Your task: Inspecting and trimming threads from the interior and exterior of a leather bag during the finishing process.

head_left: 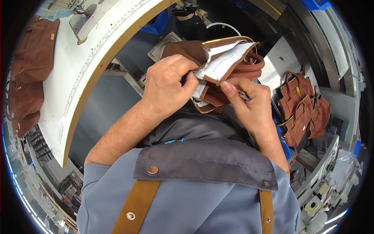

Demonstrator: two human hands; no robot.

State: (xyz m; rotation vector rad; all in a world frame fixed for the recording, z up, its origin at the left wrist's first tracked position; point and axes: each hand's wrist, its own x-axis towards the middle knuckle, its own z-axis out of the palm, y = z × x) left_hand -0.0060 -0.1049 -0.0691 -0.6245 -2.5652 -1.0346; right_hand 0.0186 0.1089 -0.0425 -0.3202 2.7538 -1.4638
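Observation:
A brown handbag with its white inner side turned out hangs over my lap between my two hands. Along its upper rim runs a gold zipper, and rounded brown handles stick out on the right. My left hand is closed, thumb against fingers, on the bag's left edge beside the white lining. On the other side, my right hand pinches the brown edge near the lower corner of the white flap. Parts of the bag's underside are hidden behind my hands.
A white curved table with a printed ruler strip lies to the left, bearing stacked brown bags and a sewing machine. Several finished-looking brown handbags stand at the right, near a blue bin.

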